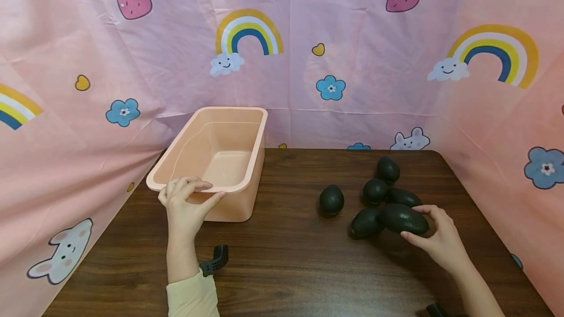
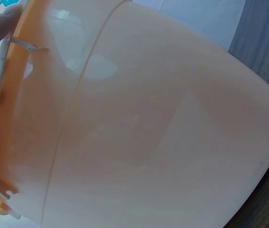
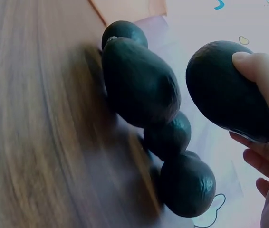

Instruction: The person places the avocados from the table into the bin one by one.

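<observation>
A dark green avocado (image 1: 403, 219) is pinched between the thumb and fingers of my right hand (image 1: 440, 238). In the right wrist view this avocado (image 3: 227, 90) is raised off the table, apart from the others. Several more avocados rest on the wood, among them a long one (image 1: 367, 222) just left of the held one and a rounder one (image 1: 331, 200) set off to the left. My left hand (image 1: 185, 204) grips the near rim of a pale pink plastic bin (image 1: 246, 194), fingers over the edge. The visible part of the bin's inside holds nothing.
The brown wooden table (image 1: 299, 268) runs under everything. Patterned pink fabric (image 1: 282, 87) hangs behind it and along both sides. A black strap (image 1: 214, 260) is at my left wrist.
</observation>
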Demonstrator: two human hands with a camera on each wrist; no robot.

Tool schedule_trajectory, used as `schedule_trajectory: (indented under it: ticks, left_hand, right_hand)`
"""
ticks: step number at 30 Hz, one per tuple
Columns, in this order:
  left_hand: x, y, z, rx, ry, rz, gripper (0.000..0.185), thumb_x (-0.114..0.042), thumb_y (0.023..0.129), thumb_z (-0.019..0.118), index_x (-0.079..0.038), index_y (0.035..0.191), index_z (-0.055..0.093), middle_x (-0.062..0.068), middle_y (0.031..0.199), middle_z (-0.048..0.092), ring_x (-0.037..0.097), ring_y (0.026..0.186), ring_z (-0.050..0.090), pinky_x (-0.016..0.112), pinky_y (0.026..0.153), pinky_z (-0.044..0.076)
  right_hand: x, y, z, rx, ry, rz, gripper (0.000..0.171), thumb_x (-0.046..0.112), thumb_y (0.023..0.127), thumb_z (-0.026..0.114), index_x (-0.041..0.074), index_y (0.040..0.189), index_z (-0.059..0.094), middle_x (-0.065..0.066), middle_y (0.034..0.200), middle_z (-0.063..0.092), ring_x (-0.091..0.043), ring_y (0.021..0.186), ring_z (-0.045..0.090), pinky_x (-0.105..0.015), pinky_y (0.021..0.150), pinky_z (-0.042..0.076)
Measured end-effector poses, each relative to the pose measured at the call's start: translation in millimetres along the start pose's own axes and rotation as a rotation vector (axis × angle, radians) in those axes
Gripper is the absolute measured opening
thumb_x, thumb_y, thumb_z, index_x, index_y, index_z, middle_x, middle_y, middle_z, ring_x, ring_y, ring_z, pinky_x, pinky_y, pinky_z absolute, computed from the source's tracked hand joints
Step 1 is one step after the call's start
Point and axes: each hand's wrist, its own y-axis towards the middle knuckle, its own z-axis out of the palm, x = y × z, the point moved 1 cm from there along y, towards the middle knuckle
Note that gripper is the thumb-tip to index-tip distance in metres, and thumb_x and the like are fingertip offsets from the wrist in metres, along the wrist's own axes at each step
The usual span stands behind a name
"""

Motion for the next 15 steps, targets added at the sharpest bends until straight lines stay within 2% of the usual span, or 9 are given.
schedule_trajectory:
  ticks: [6, 9, 15]
  left_hand:
    - [0.2, -0.7, 0.1, 0.000, -0.003, 0.004, 0.032, -0.013, 0.055, 0.094, -0.011, 0.078, 0.072, 0.000, 0.083, 0.063, 0.017, 0.093, 0.045, 0.039, 0.097, 0.011]
    - [0.3, -0.3, -0.1, 0.000, -0.005, 0.002, 0.032, -0.014, 0.055, 0.094, -0.011, 0.078, 0.072, 0.000, 0.084, 0.063, 0.017, 0.093, 0.045, 0.039, 0.098, 0.010]
    - [0.1, -0.2, -0.1, -0.005, -0.004, 0.003, 0.032, -0.014, 0.055, 0.094, -0.011, 0.078, 0.072, 0.000, 0.084, 0.063, 0.017, 0.093, 0.045, 0.039, 0.098, 0.010]
  right_hand:
    - [5.6, 1.0, 0.3, -0.013, -0.024, -0.016, 0.060, 0.012, 0.069, 0.087, 0.000, 0.116, 0.054, -0.015, 0.111, 0.053, -0.028, 0.103, 0.042, -0.046, 0.079, 0.030]
    - [7.3, 2.2, 0.8, -0.022, -0.013, -0.028, 0.060, 0.011, 0.068, 0.088, -0.001, 0.116, 0.054, -0.015, 0.111, 0.052, -0.029, 0.104, 0.040, -0.051, 0.080, 0.028]
    - [13.9, 5.7, 2.2, -0.037, -0.020, -0.050, 0.058, 0.010, 0.068, 0.087, -0.001, 0.114, 0.054, -0.014, 0.110, 0.053, -0.025, 0.100, 0.040, -0.045, 0.077, 0.031]
